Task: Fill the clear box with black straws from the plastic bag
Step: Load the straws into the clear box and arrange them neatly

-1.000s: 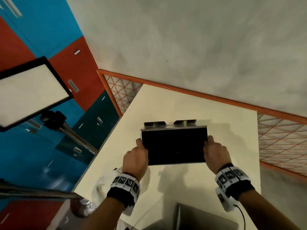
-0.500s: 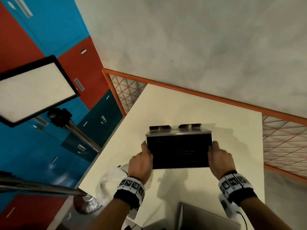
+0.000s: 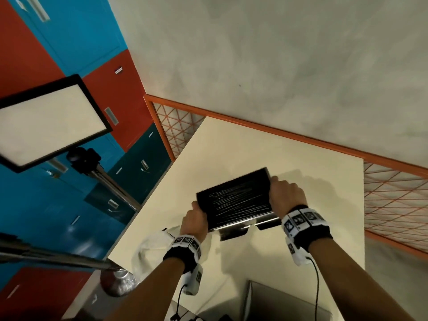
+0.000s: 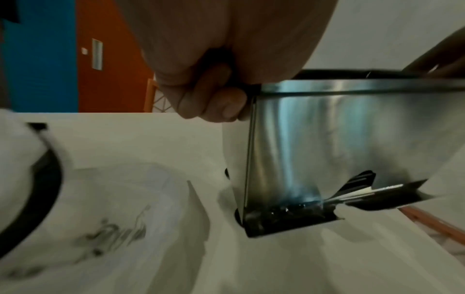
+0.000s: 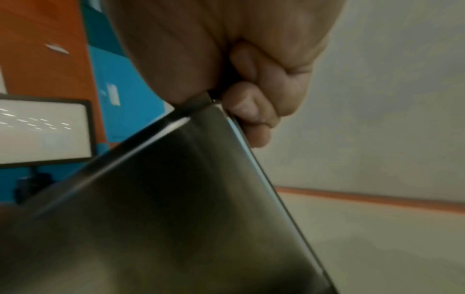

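**A:** So where's the clear box (image 3: pixel 235 200) right now? Head cam has it dead centre over the cream table (image 3: pixel 254 147), looks packed with black straws (image 3: pixel 234 202).

**B:** Yep, both hands on it. Left hand (image 3: pixel 194 222) has the end at about 8 o'clock, right hand (image 3: pixel 286 196) the opposite end at roughly 2 o'clock. The box is tilted, the right end higher and further away.

**A:** Fingers?

**B:** Left wrist cam shows the fingers (image 4: pixel 216 103) curled tight round the top corner, clamped on the box wall. Right wrist cam is the same deal, fingers (image 5: pixel 251 111) wrapped over the corner edge and clamped on. That view's pretty blurry, so I can't tell if the lower edge is touching the table or just above it.

**A:** And the plastic bag (image 3: pixel 154 249)?

**B:** Crumpled on the table at about 7 o'clock from the box, just beside the left wrist. Two dark flaps (image 3: pixel 234 234) stick out of the box's near edge.

**A:** Light panel (image 3: pixel 49 121) on its stand, out at 9 o'clock.
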